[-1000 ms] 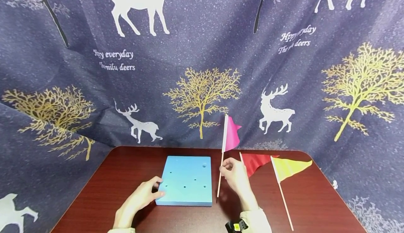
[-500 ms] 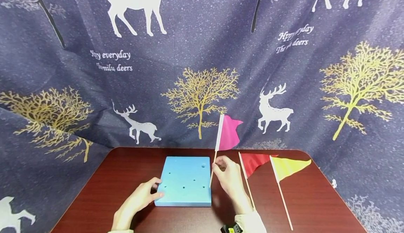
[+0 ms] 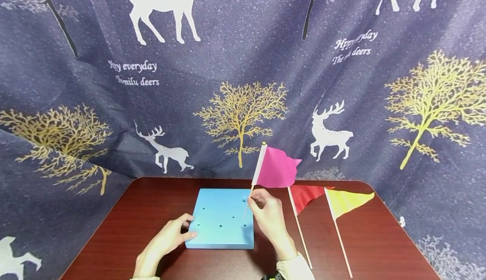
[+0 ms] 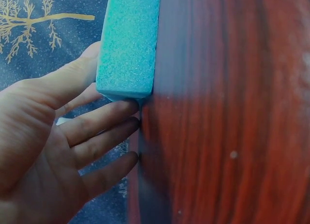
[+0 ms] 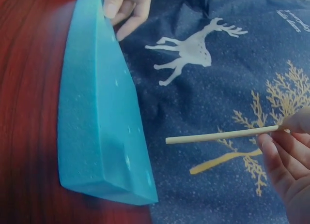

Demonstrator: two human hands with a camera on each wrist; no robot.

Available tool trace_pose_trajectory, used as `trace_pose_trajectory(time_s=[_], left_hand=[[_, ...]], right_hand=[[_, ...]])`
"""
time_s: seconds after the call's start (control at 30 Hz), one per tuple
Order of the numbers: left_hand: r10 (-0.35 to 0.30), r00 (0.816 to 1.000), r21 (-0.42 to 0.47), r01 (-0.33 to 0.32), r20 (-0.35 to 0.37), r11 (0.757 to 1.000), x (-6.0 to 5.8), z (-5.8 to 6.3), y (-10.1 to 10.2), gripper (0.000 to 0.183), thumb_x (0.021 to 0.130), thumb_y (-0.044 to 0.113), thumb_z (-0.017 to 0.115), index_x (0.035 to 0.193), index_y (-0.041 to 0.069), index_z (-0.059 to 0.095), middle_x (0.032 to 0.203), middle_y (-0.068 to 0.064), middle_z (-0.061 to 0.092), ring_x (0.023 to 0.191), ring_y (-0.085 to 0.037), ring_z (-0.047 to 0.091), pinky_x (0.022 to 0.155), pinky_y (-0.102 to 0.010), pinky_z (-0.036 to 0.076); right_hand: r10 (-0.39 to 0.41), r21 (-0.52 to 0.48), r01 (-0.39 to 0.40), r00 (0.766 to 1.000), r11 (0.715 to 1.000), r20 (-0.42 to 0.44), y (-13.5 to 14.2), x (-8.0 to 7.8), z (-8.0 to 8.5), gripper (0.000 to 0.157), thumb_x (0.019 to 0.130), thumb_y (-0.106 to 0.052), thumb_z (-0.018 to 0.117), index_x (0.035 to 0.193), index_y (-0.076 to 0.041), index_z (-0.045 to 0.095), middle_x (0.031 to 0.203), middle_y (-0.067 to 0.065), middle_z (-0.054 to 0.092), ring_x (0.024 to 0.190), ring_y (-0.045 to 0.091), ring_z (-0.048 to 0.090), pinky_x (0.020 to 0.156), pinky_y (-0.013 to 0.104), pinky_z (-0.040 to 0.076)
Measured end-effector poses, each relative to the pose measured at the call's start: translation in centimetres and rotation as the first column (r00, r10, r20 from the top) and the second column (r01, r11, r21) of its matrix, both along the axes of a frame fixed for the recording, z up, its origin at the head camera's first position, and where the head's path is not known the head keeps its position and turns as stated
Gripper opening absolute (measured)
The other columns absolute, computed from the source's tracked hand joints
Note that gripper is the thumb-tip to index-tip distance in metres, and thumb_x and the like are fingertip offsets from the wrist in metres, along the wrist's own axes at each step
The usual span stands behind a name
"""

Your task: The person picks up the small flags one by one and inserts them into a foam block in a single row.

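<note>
Pink flag [image 3: 279,169] leans toward one o'clock, pinched by the right hand [image 3: 268,214] below its cloth, apparently freeing the tip, while the left hand [image 3: 172,234], fingers spread, seemingly steadies the block's [image 3: 218,215] nine-o'clock edge.

One pink flag [image 3: 279,168] was in the right hand [image 3: 268,219], one red flag [image 3: 305,196], one yellow flag [image 3: 347,203] to its right, one block [image 3: 215,214], six visible holes [image 3: 220,226], touching the left hand [image 3: 171,234].
</note>
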State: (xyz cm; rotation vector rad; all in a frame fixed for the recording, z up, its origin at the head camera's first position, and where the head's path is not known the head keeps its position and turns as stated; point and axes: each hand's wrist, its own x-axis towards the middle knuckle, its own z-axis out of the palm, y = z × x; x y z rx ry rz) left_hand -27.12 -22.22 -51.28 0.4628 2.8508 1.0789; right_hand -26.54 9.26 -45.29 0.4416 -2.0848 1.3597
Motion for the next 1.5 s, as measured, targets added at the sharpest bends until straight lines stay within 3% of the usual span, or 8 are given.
trace_pose_trajectory(time_s=[0.2, 0.5, 0.73, 1.13, 1.27, 1.4, 1.5], left_hand=[[0.008, 1.0, 0.005, -0.008, -0.02, 1.0, -0.1, 0.0, 0.1, 0.045, 0.081, 0.028, 0.08, 0.117, 0.008, 0.061, 0.096, -0.004, 0.065, 0.082, -0.019, 0.061, 0.066, -0.035, 0.047], [-0.009, 1.0, 0.046, 0.009, 0.009, 0.999, 0.1, -0.2, 0.0, 0.047, 0.082, 0.028, 0.079, 0.119, 0.006, 0.059, 0.098, -0.009, 0.064, 0.066, -0.016, 0.058, 0.057, -0.031, 0.048], [0.005, 0.999, 0.025, -0.004, -0.041, 1.0, 0.2, -0.2, -0.1, 0.044, 0.081, 0.027, 0.08, 0.116, 0.007, 0.061, 0.095, -0.004, 0.065, 0.074, -0.014, 0.059, 0.062, -0.03, 0.047], [-0.005, 0.998, 0.045, 0.007, -0.058, 0.999, 0.1, -0.2, 0.2, 0.044, 0.082, 0.027, 0.08, 0.115, 0.007, 0.061, 0.091, -0.002, 0.066, 0.08, -0.017, 0.061, 0.064, -0.031, 0.047], [-0.006, 0.998, 0.046, 0.009, -0.068, 0.999, 0.1, -0.2, 0.2, 0.044, 0.081, 0.028, 0.08, 0.115, 0.007, 0.061, 0.091, -0.001, 0.066, 0.079, -0.016, 0.061, 0.064, -0.03, 0.047], [-0.01, 0.998, 0.045, 0.013, -0.064, 0.999, 0.1, -0.4, 0.1, 0.044, 0.082, 0.029, 0.08, 0.116, 0.007, 0.061, 0.091, -0.001, 0.066, 0.081, -0.016, 0.062, 0.065, -0.03, 0.047], [-0.013, 0.999, 0.051, 0.015, -0.042, 0.999, 0.2, -0.3, 0.0, 0.045, 0.083, 0.029, 0.079, 0.117, 0.006, 0.061, 0.093, -0.003, 0.066, 0.078, -0.016, 0.061, 0.063, -0.03, 0.047]], right_hand=[[0.068, -0.002, -0.068, 0.997, 0.998, 0.038, -1.3, 0.1, -0.2, 0.011, 0.084, -0.006, 0.075, 0.09, -0.013, 0.069, 0.083, -0.008, 0.07, 0.076, 0.006, 0.067, 0.071, 0.028, 0.053], [0.168, 0.02, -0.168, 0.986, 0.986, 0.012, -4.0, -0.3, -1.0, 0.008, 0.087, -0.006, 0.073, 0.093, -0.009, 0.069, 0.085, -0.004, 0.07, 0.076, 0.007, 0.068, 0.072, 0.027, 0.054], [0.213, 0.022, -0.212, 0.976, 0.977, -0.036, -6.6, -1.0, -0.8, 0.009, 0.085, -0.004, 0.073, 0.093, -0.006, 0.069, 0.086, 0.001, 0.072, 0.077, 0.009, 0.069, 0.072, 0.025, 0.054], [0.231, 0.03, -0.232, 0.972, 0.972, 0.049, -10.0, -1.5, -1.5, 0.006, 0.089, -0.01, 0.07, 0.095, -0.009, 0.069, 0.086, -0.006, 0.07, 0.08, 0.004, 0.066, 0.073, 0.022, 0.051], [0.278, 0.006, -0.279, 0.958, 0.96, 0.064, -11.0, -1.7, -1.7, 0.004, 0.09, -0.007, 0.069, 0.092, -0.009, 0.066, 0.084, -0.005, 0.067, 0.079, 0.005, 0.064, 0.074, 0.024, 0.052], [0.302, 0.012, -0.303, 0.953, 0.953, 0.024, -11.6, -2.1, -1.8, 0.013, 0.088, -0.002, 0.07, 0.083, -0.01, 0.062, 0.077, -0.004, 0.062, 0.075, 0.005, 0.062, 0.072, 0.024, 0.052], [0.275, 0.037, -0.275, 0.961, 0.961, -0.002, -11.9, -2.2, -2.2, 0.014, 0.087, -0.002, 0.071, 0.083, -0.011, 0.061, 0.075, -0.005, 0.061, 0.073, 0.004, 0.061, 0.069, 0.022, 0.051]])
